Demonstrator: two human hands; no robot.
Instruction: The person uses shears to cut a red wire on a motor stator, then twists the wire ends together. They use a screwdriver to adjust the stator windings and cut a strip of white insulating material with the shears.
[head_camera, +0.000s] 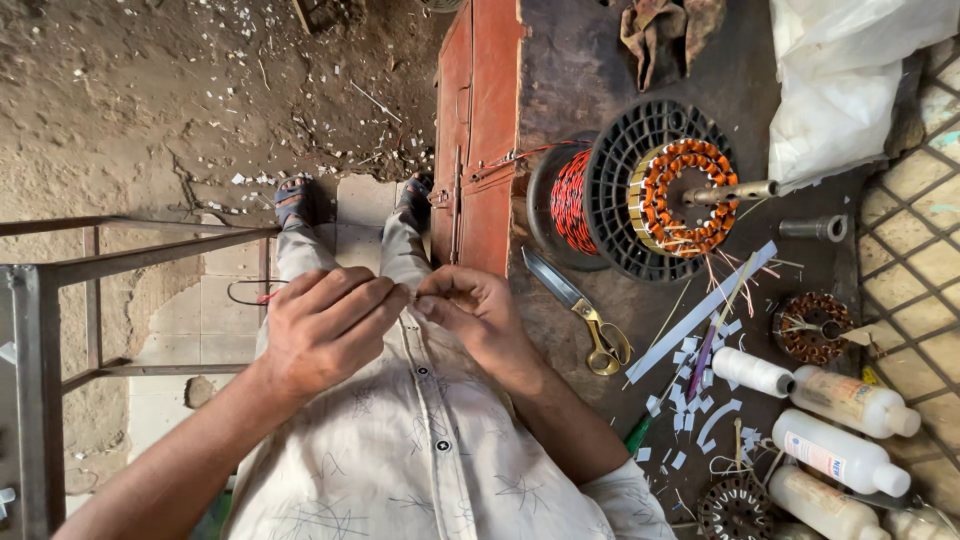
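My left hand (328, 328) and my right hand (478, 312) meet in front of my chest, fingertips pinched together on something very small that I cannot make out. A thin red wire (505, 160) runs from near the hands up to a black spool of red wire (575, 203) on the worktable. On top of the spool sits a stator with copper-orange windings (685, 197) on a metal shaft. Scissors with yellow handles (580, 310) lie on the table just right of my right hand.
The dark worktable (570, 70) holds white paper strips (700, 310), several white bottles (840, 455), a smaller wound stator (812, 327), a white bag (840, 90) and a rag (655, 30). A metal frame (40, 300) stands at left on the dirt floor.
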